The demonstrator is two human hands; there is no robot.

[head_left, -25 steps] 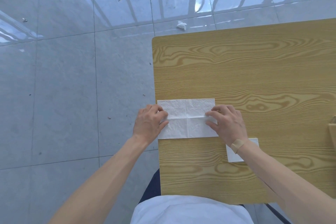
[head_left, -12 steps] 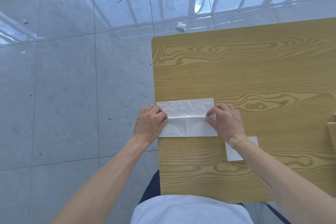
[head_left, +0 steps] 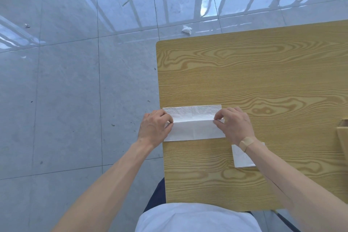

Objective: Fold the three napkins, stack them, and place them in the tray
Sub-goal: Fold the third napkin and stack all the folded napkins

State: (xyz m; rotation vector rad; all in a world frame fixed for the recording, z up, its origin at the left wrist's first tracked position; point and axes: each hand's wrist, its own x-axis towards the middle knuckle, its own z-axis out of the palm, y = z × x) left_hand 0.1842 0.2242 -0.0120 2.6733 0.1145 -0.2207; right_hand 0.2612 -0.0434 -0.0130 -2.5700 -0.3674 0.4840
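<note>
White napkin, creased and partly folded, near flap turned up over its middle, lies at the table's left edge. Left hand and right hand pinch the flap's two ends. Count: two napkins visible, the second napkin folded small under the right wrist.

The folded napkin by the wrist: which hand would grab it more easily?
Probably the right hand: the folded napkin lies just beneath its wrist, while the left hand pinches the far end of the napkin being folded.
</note>
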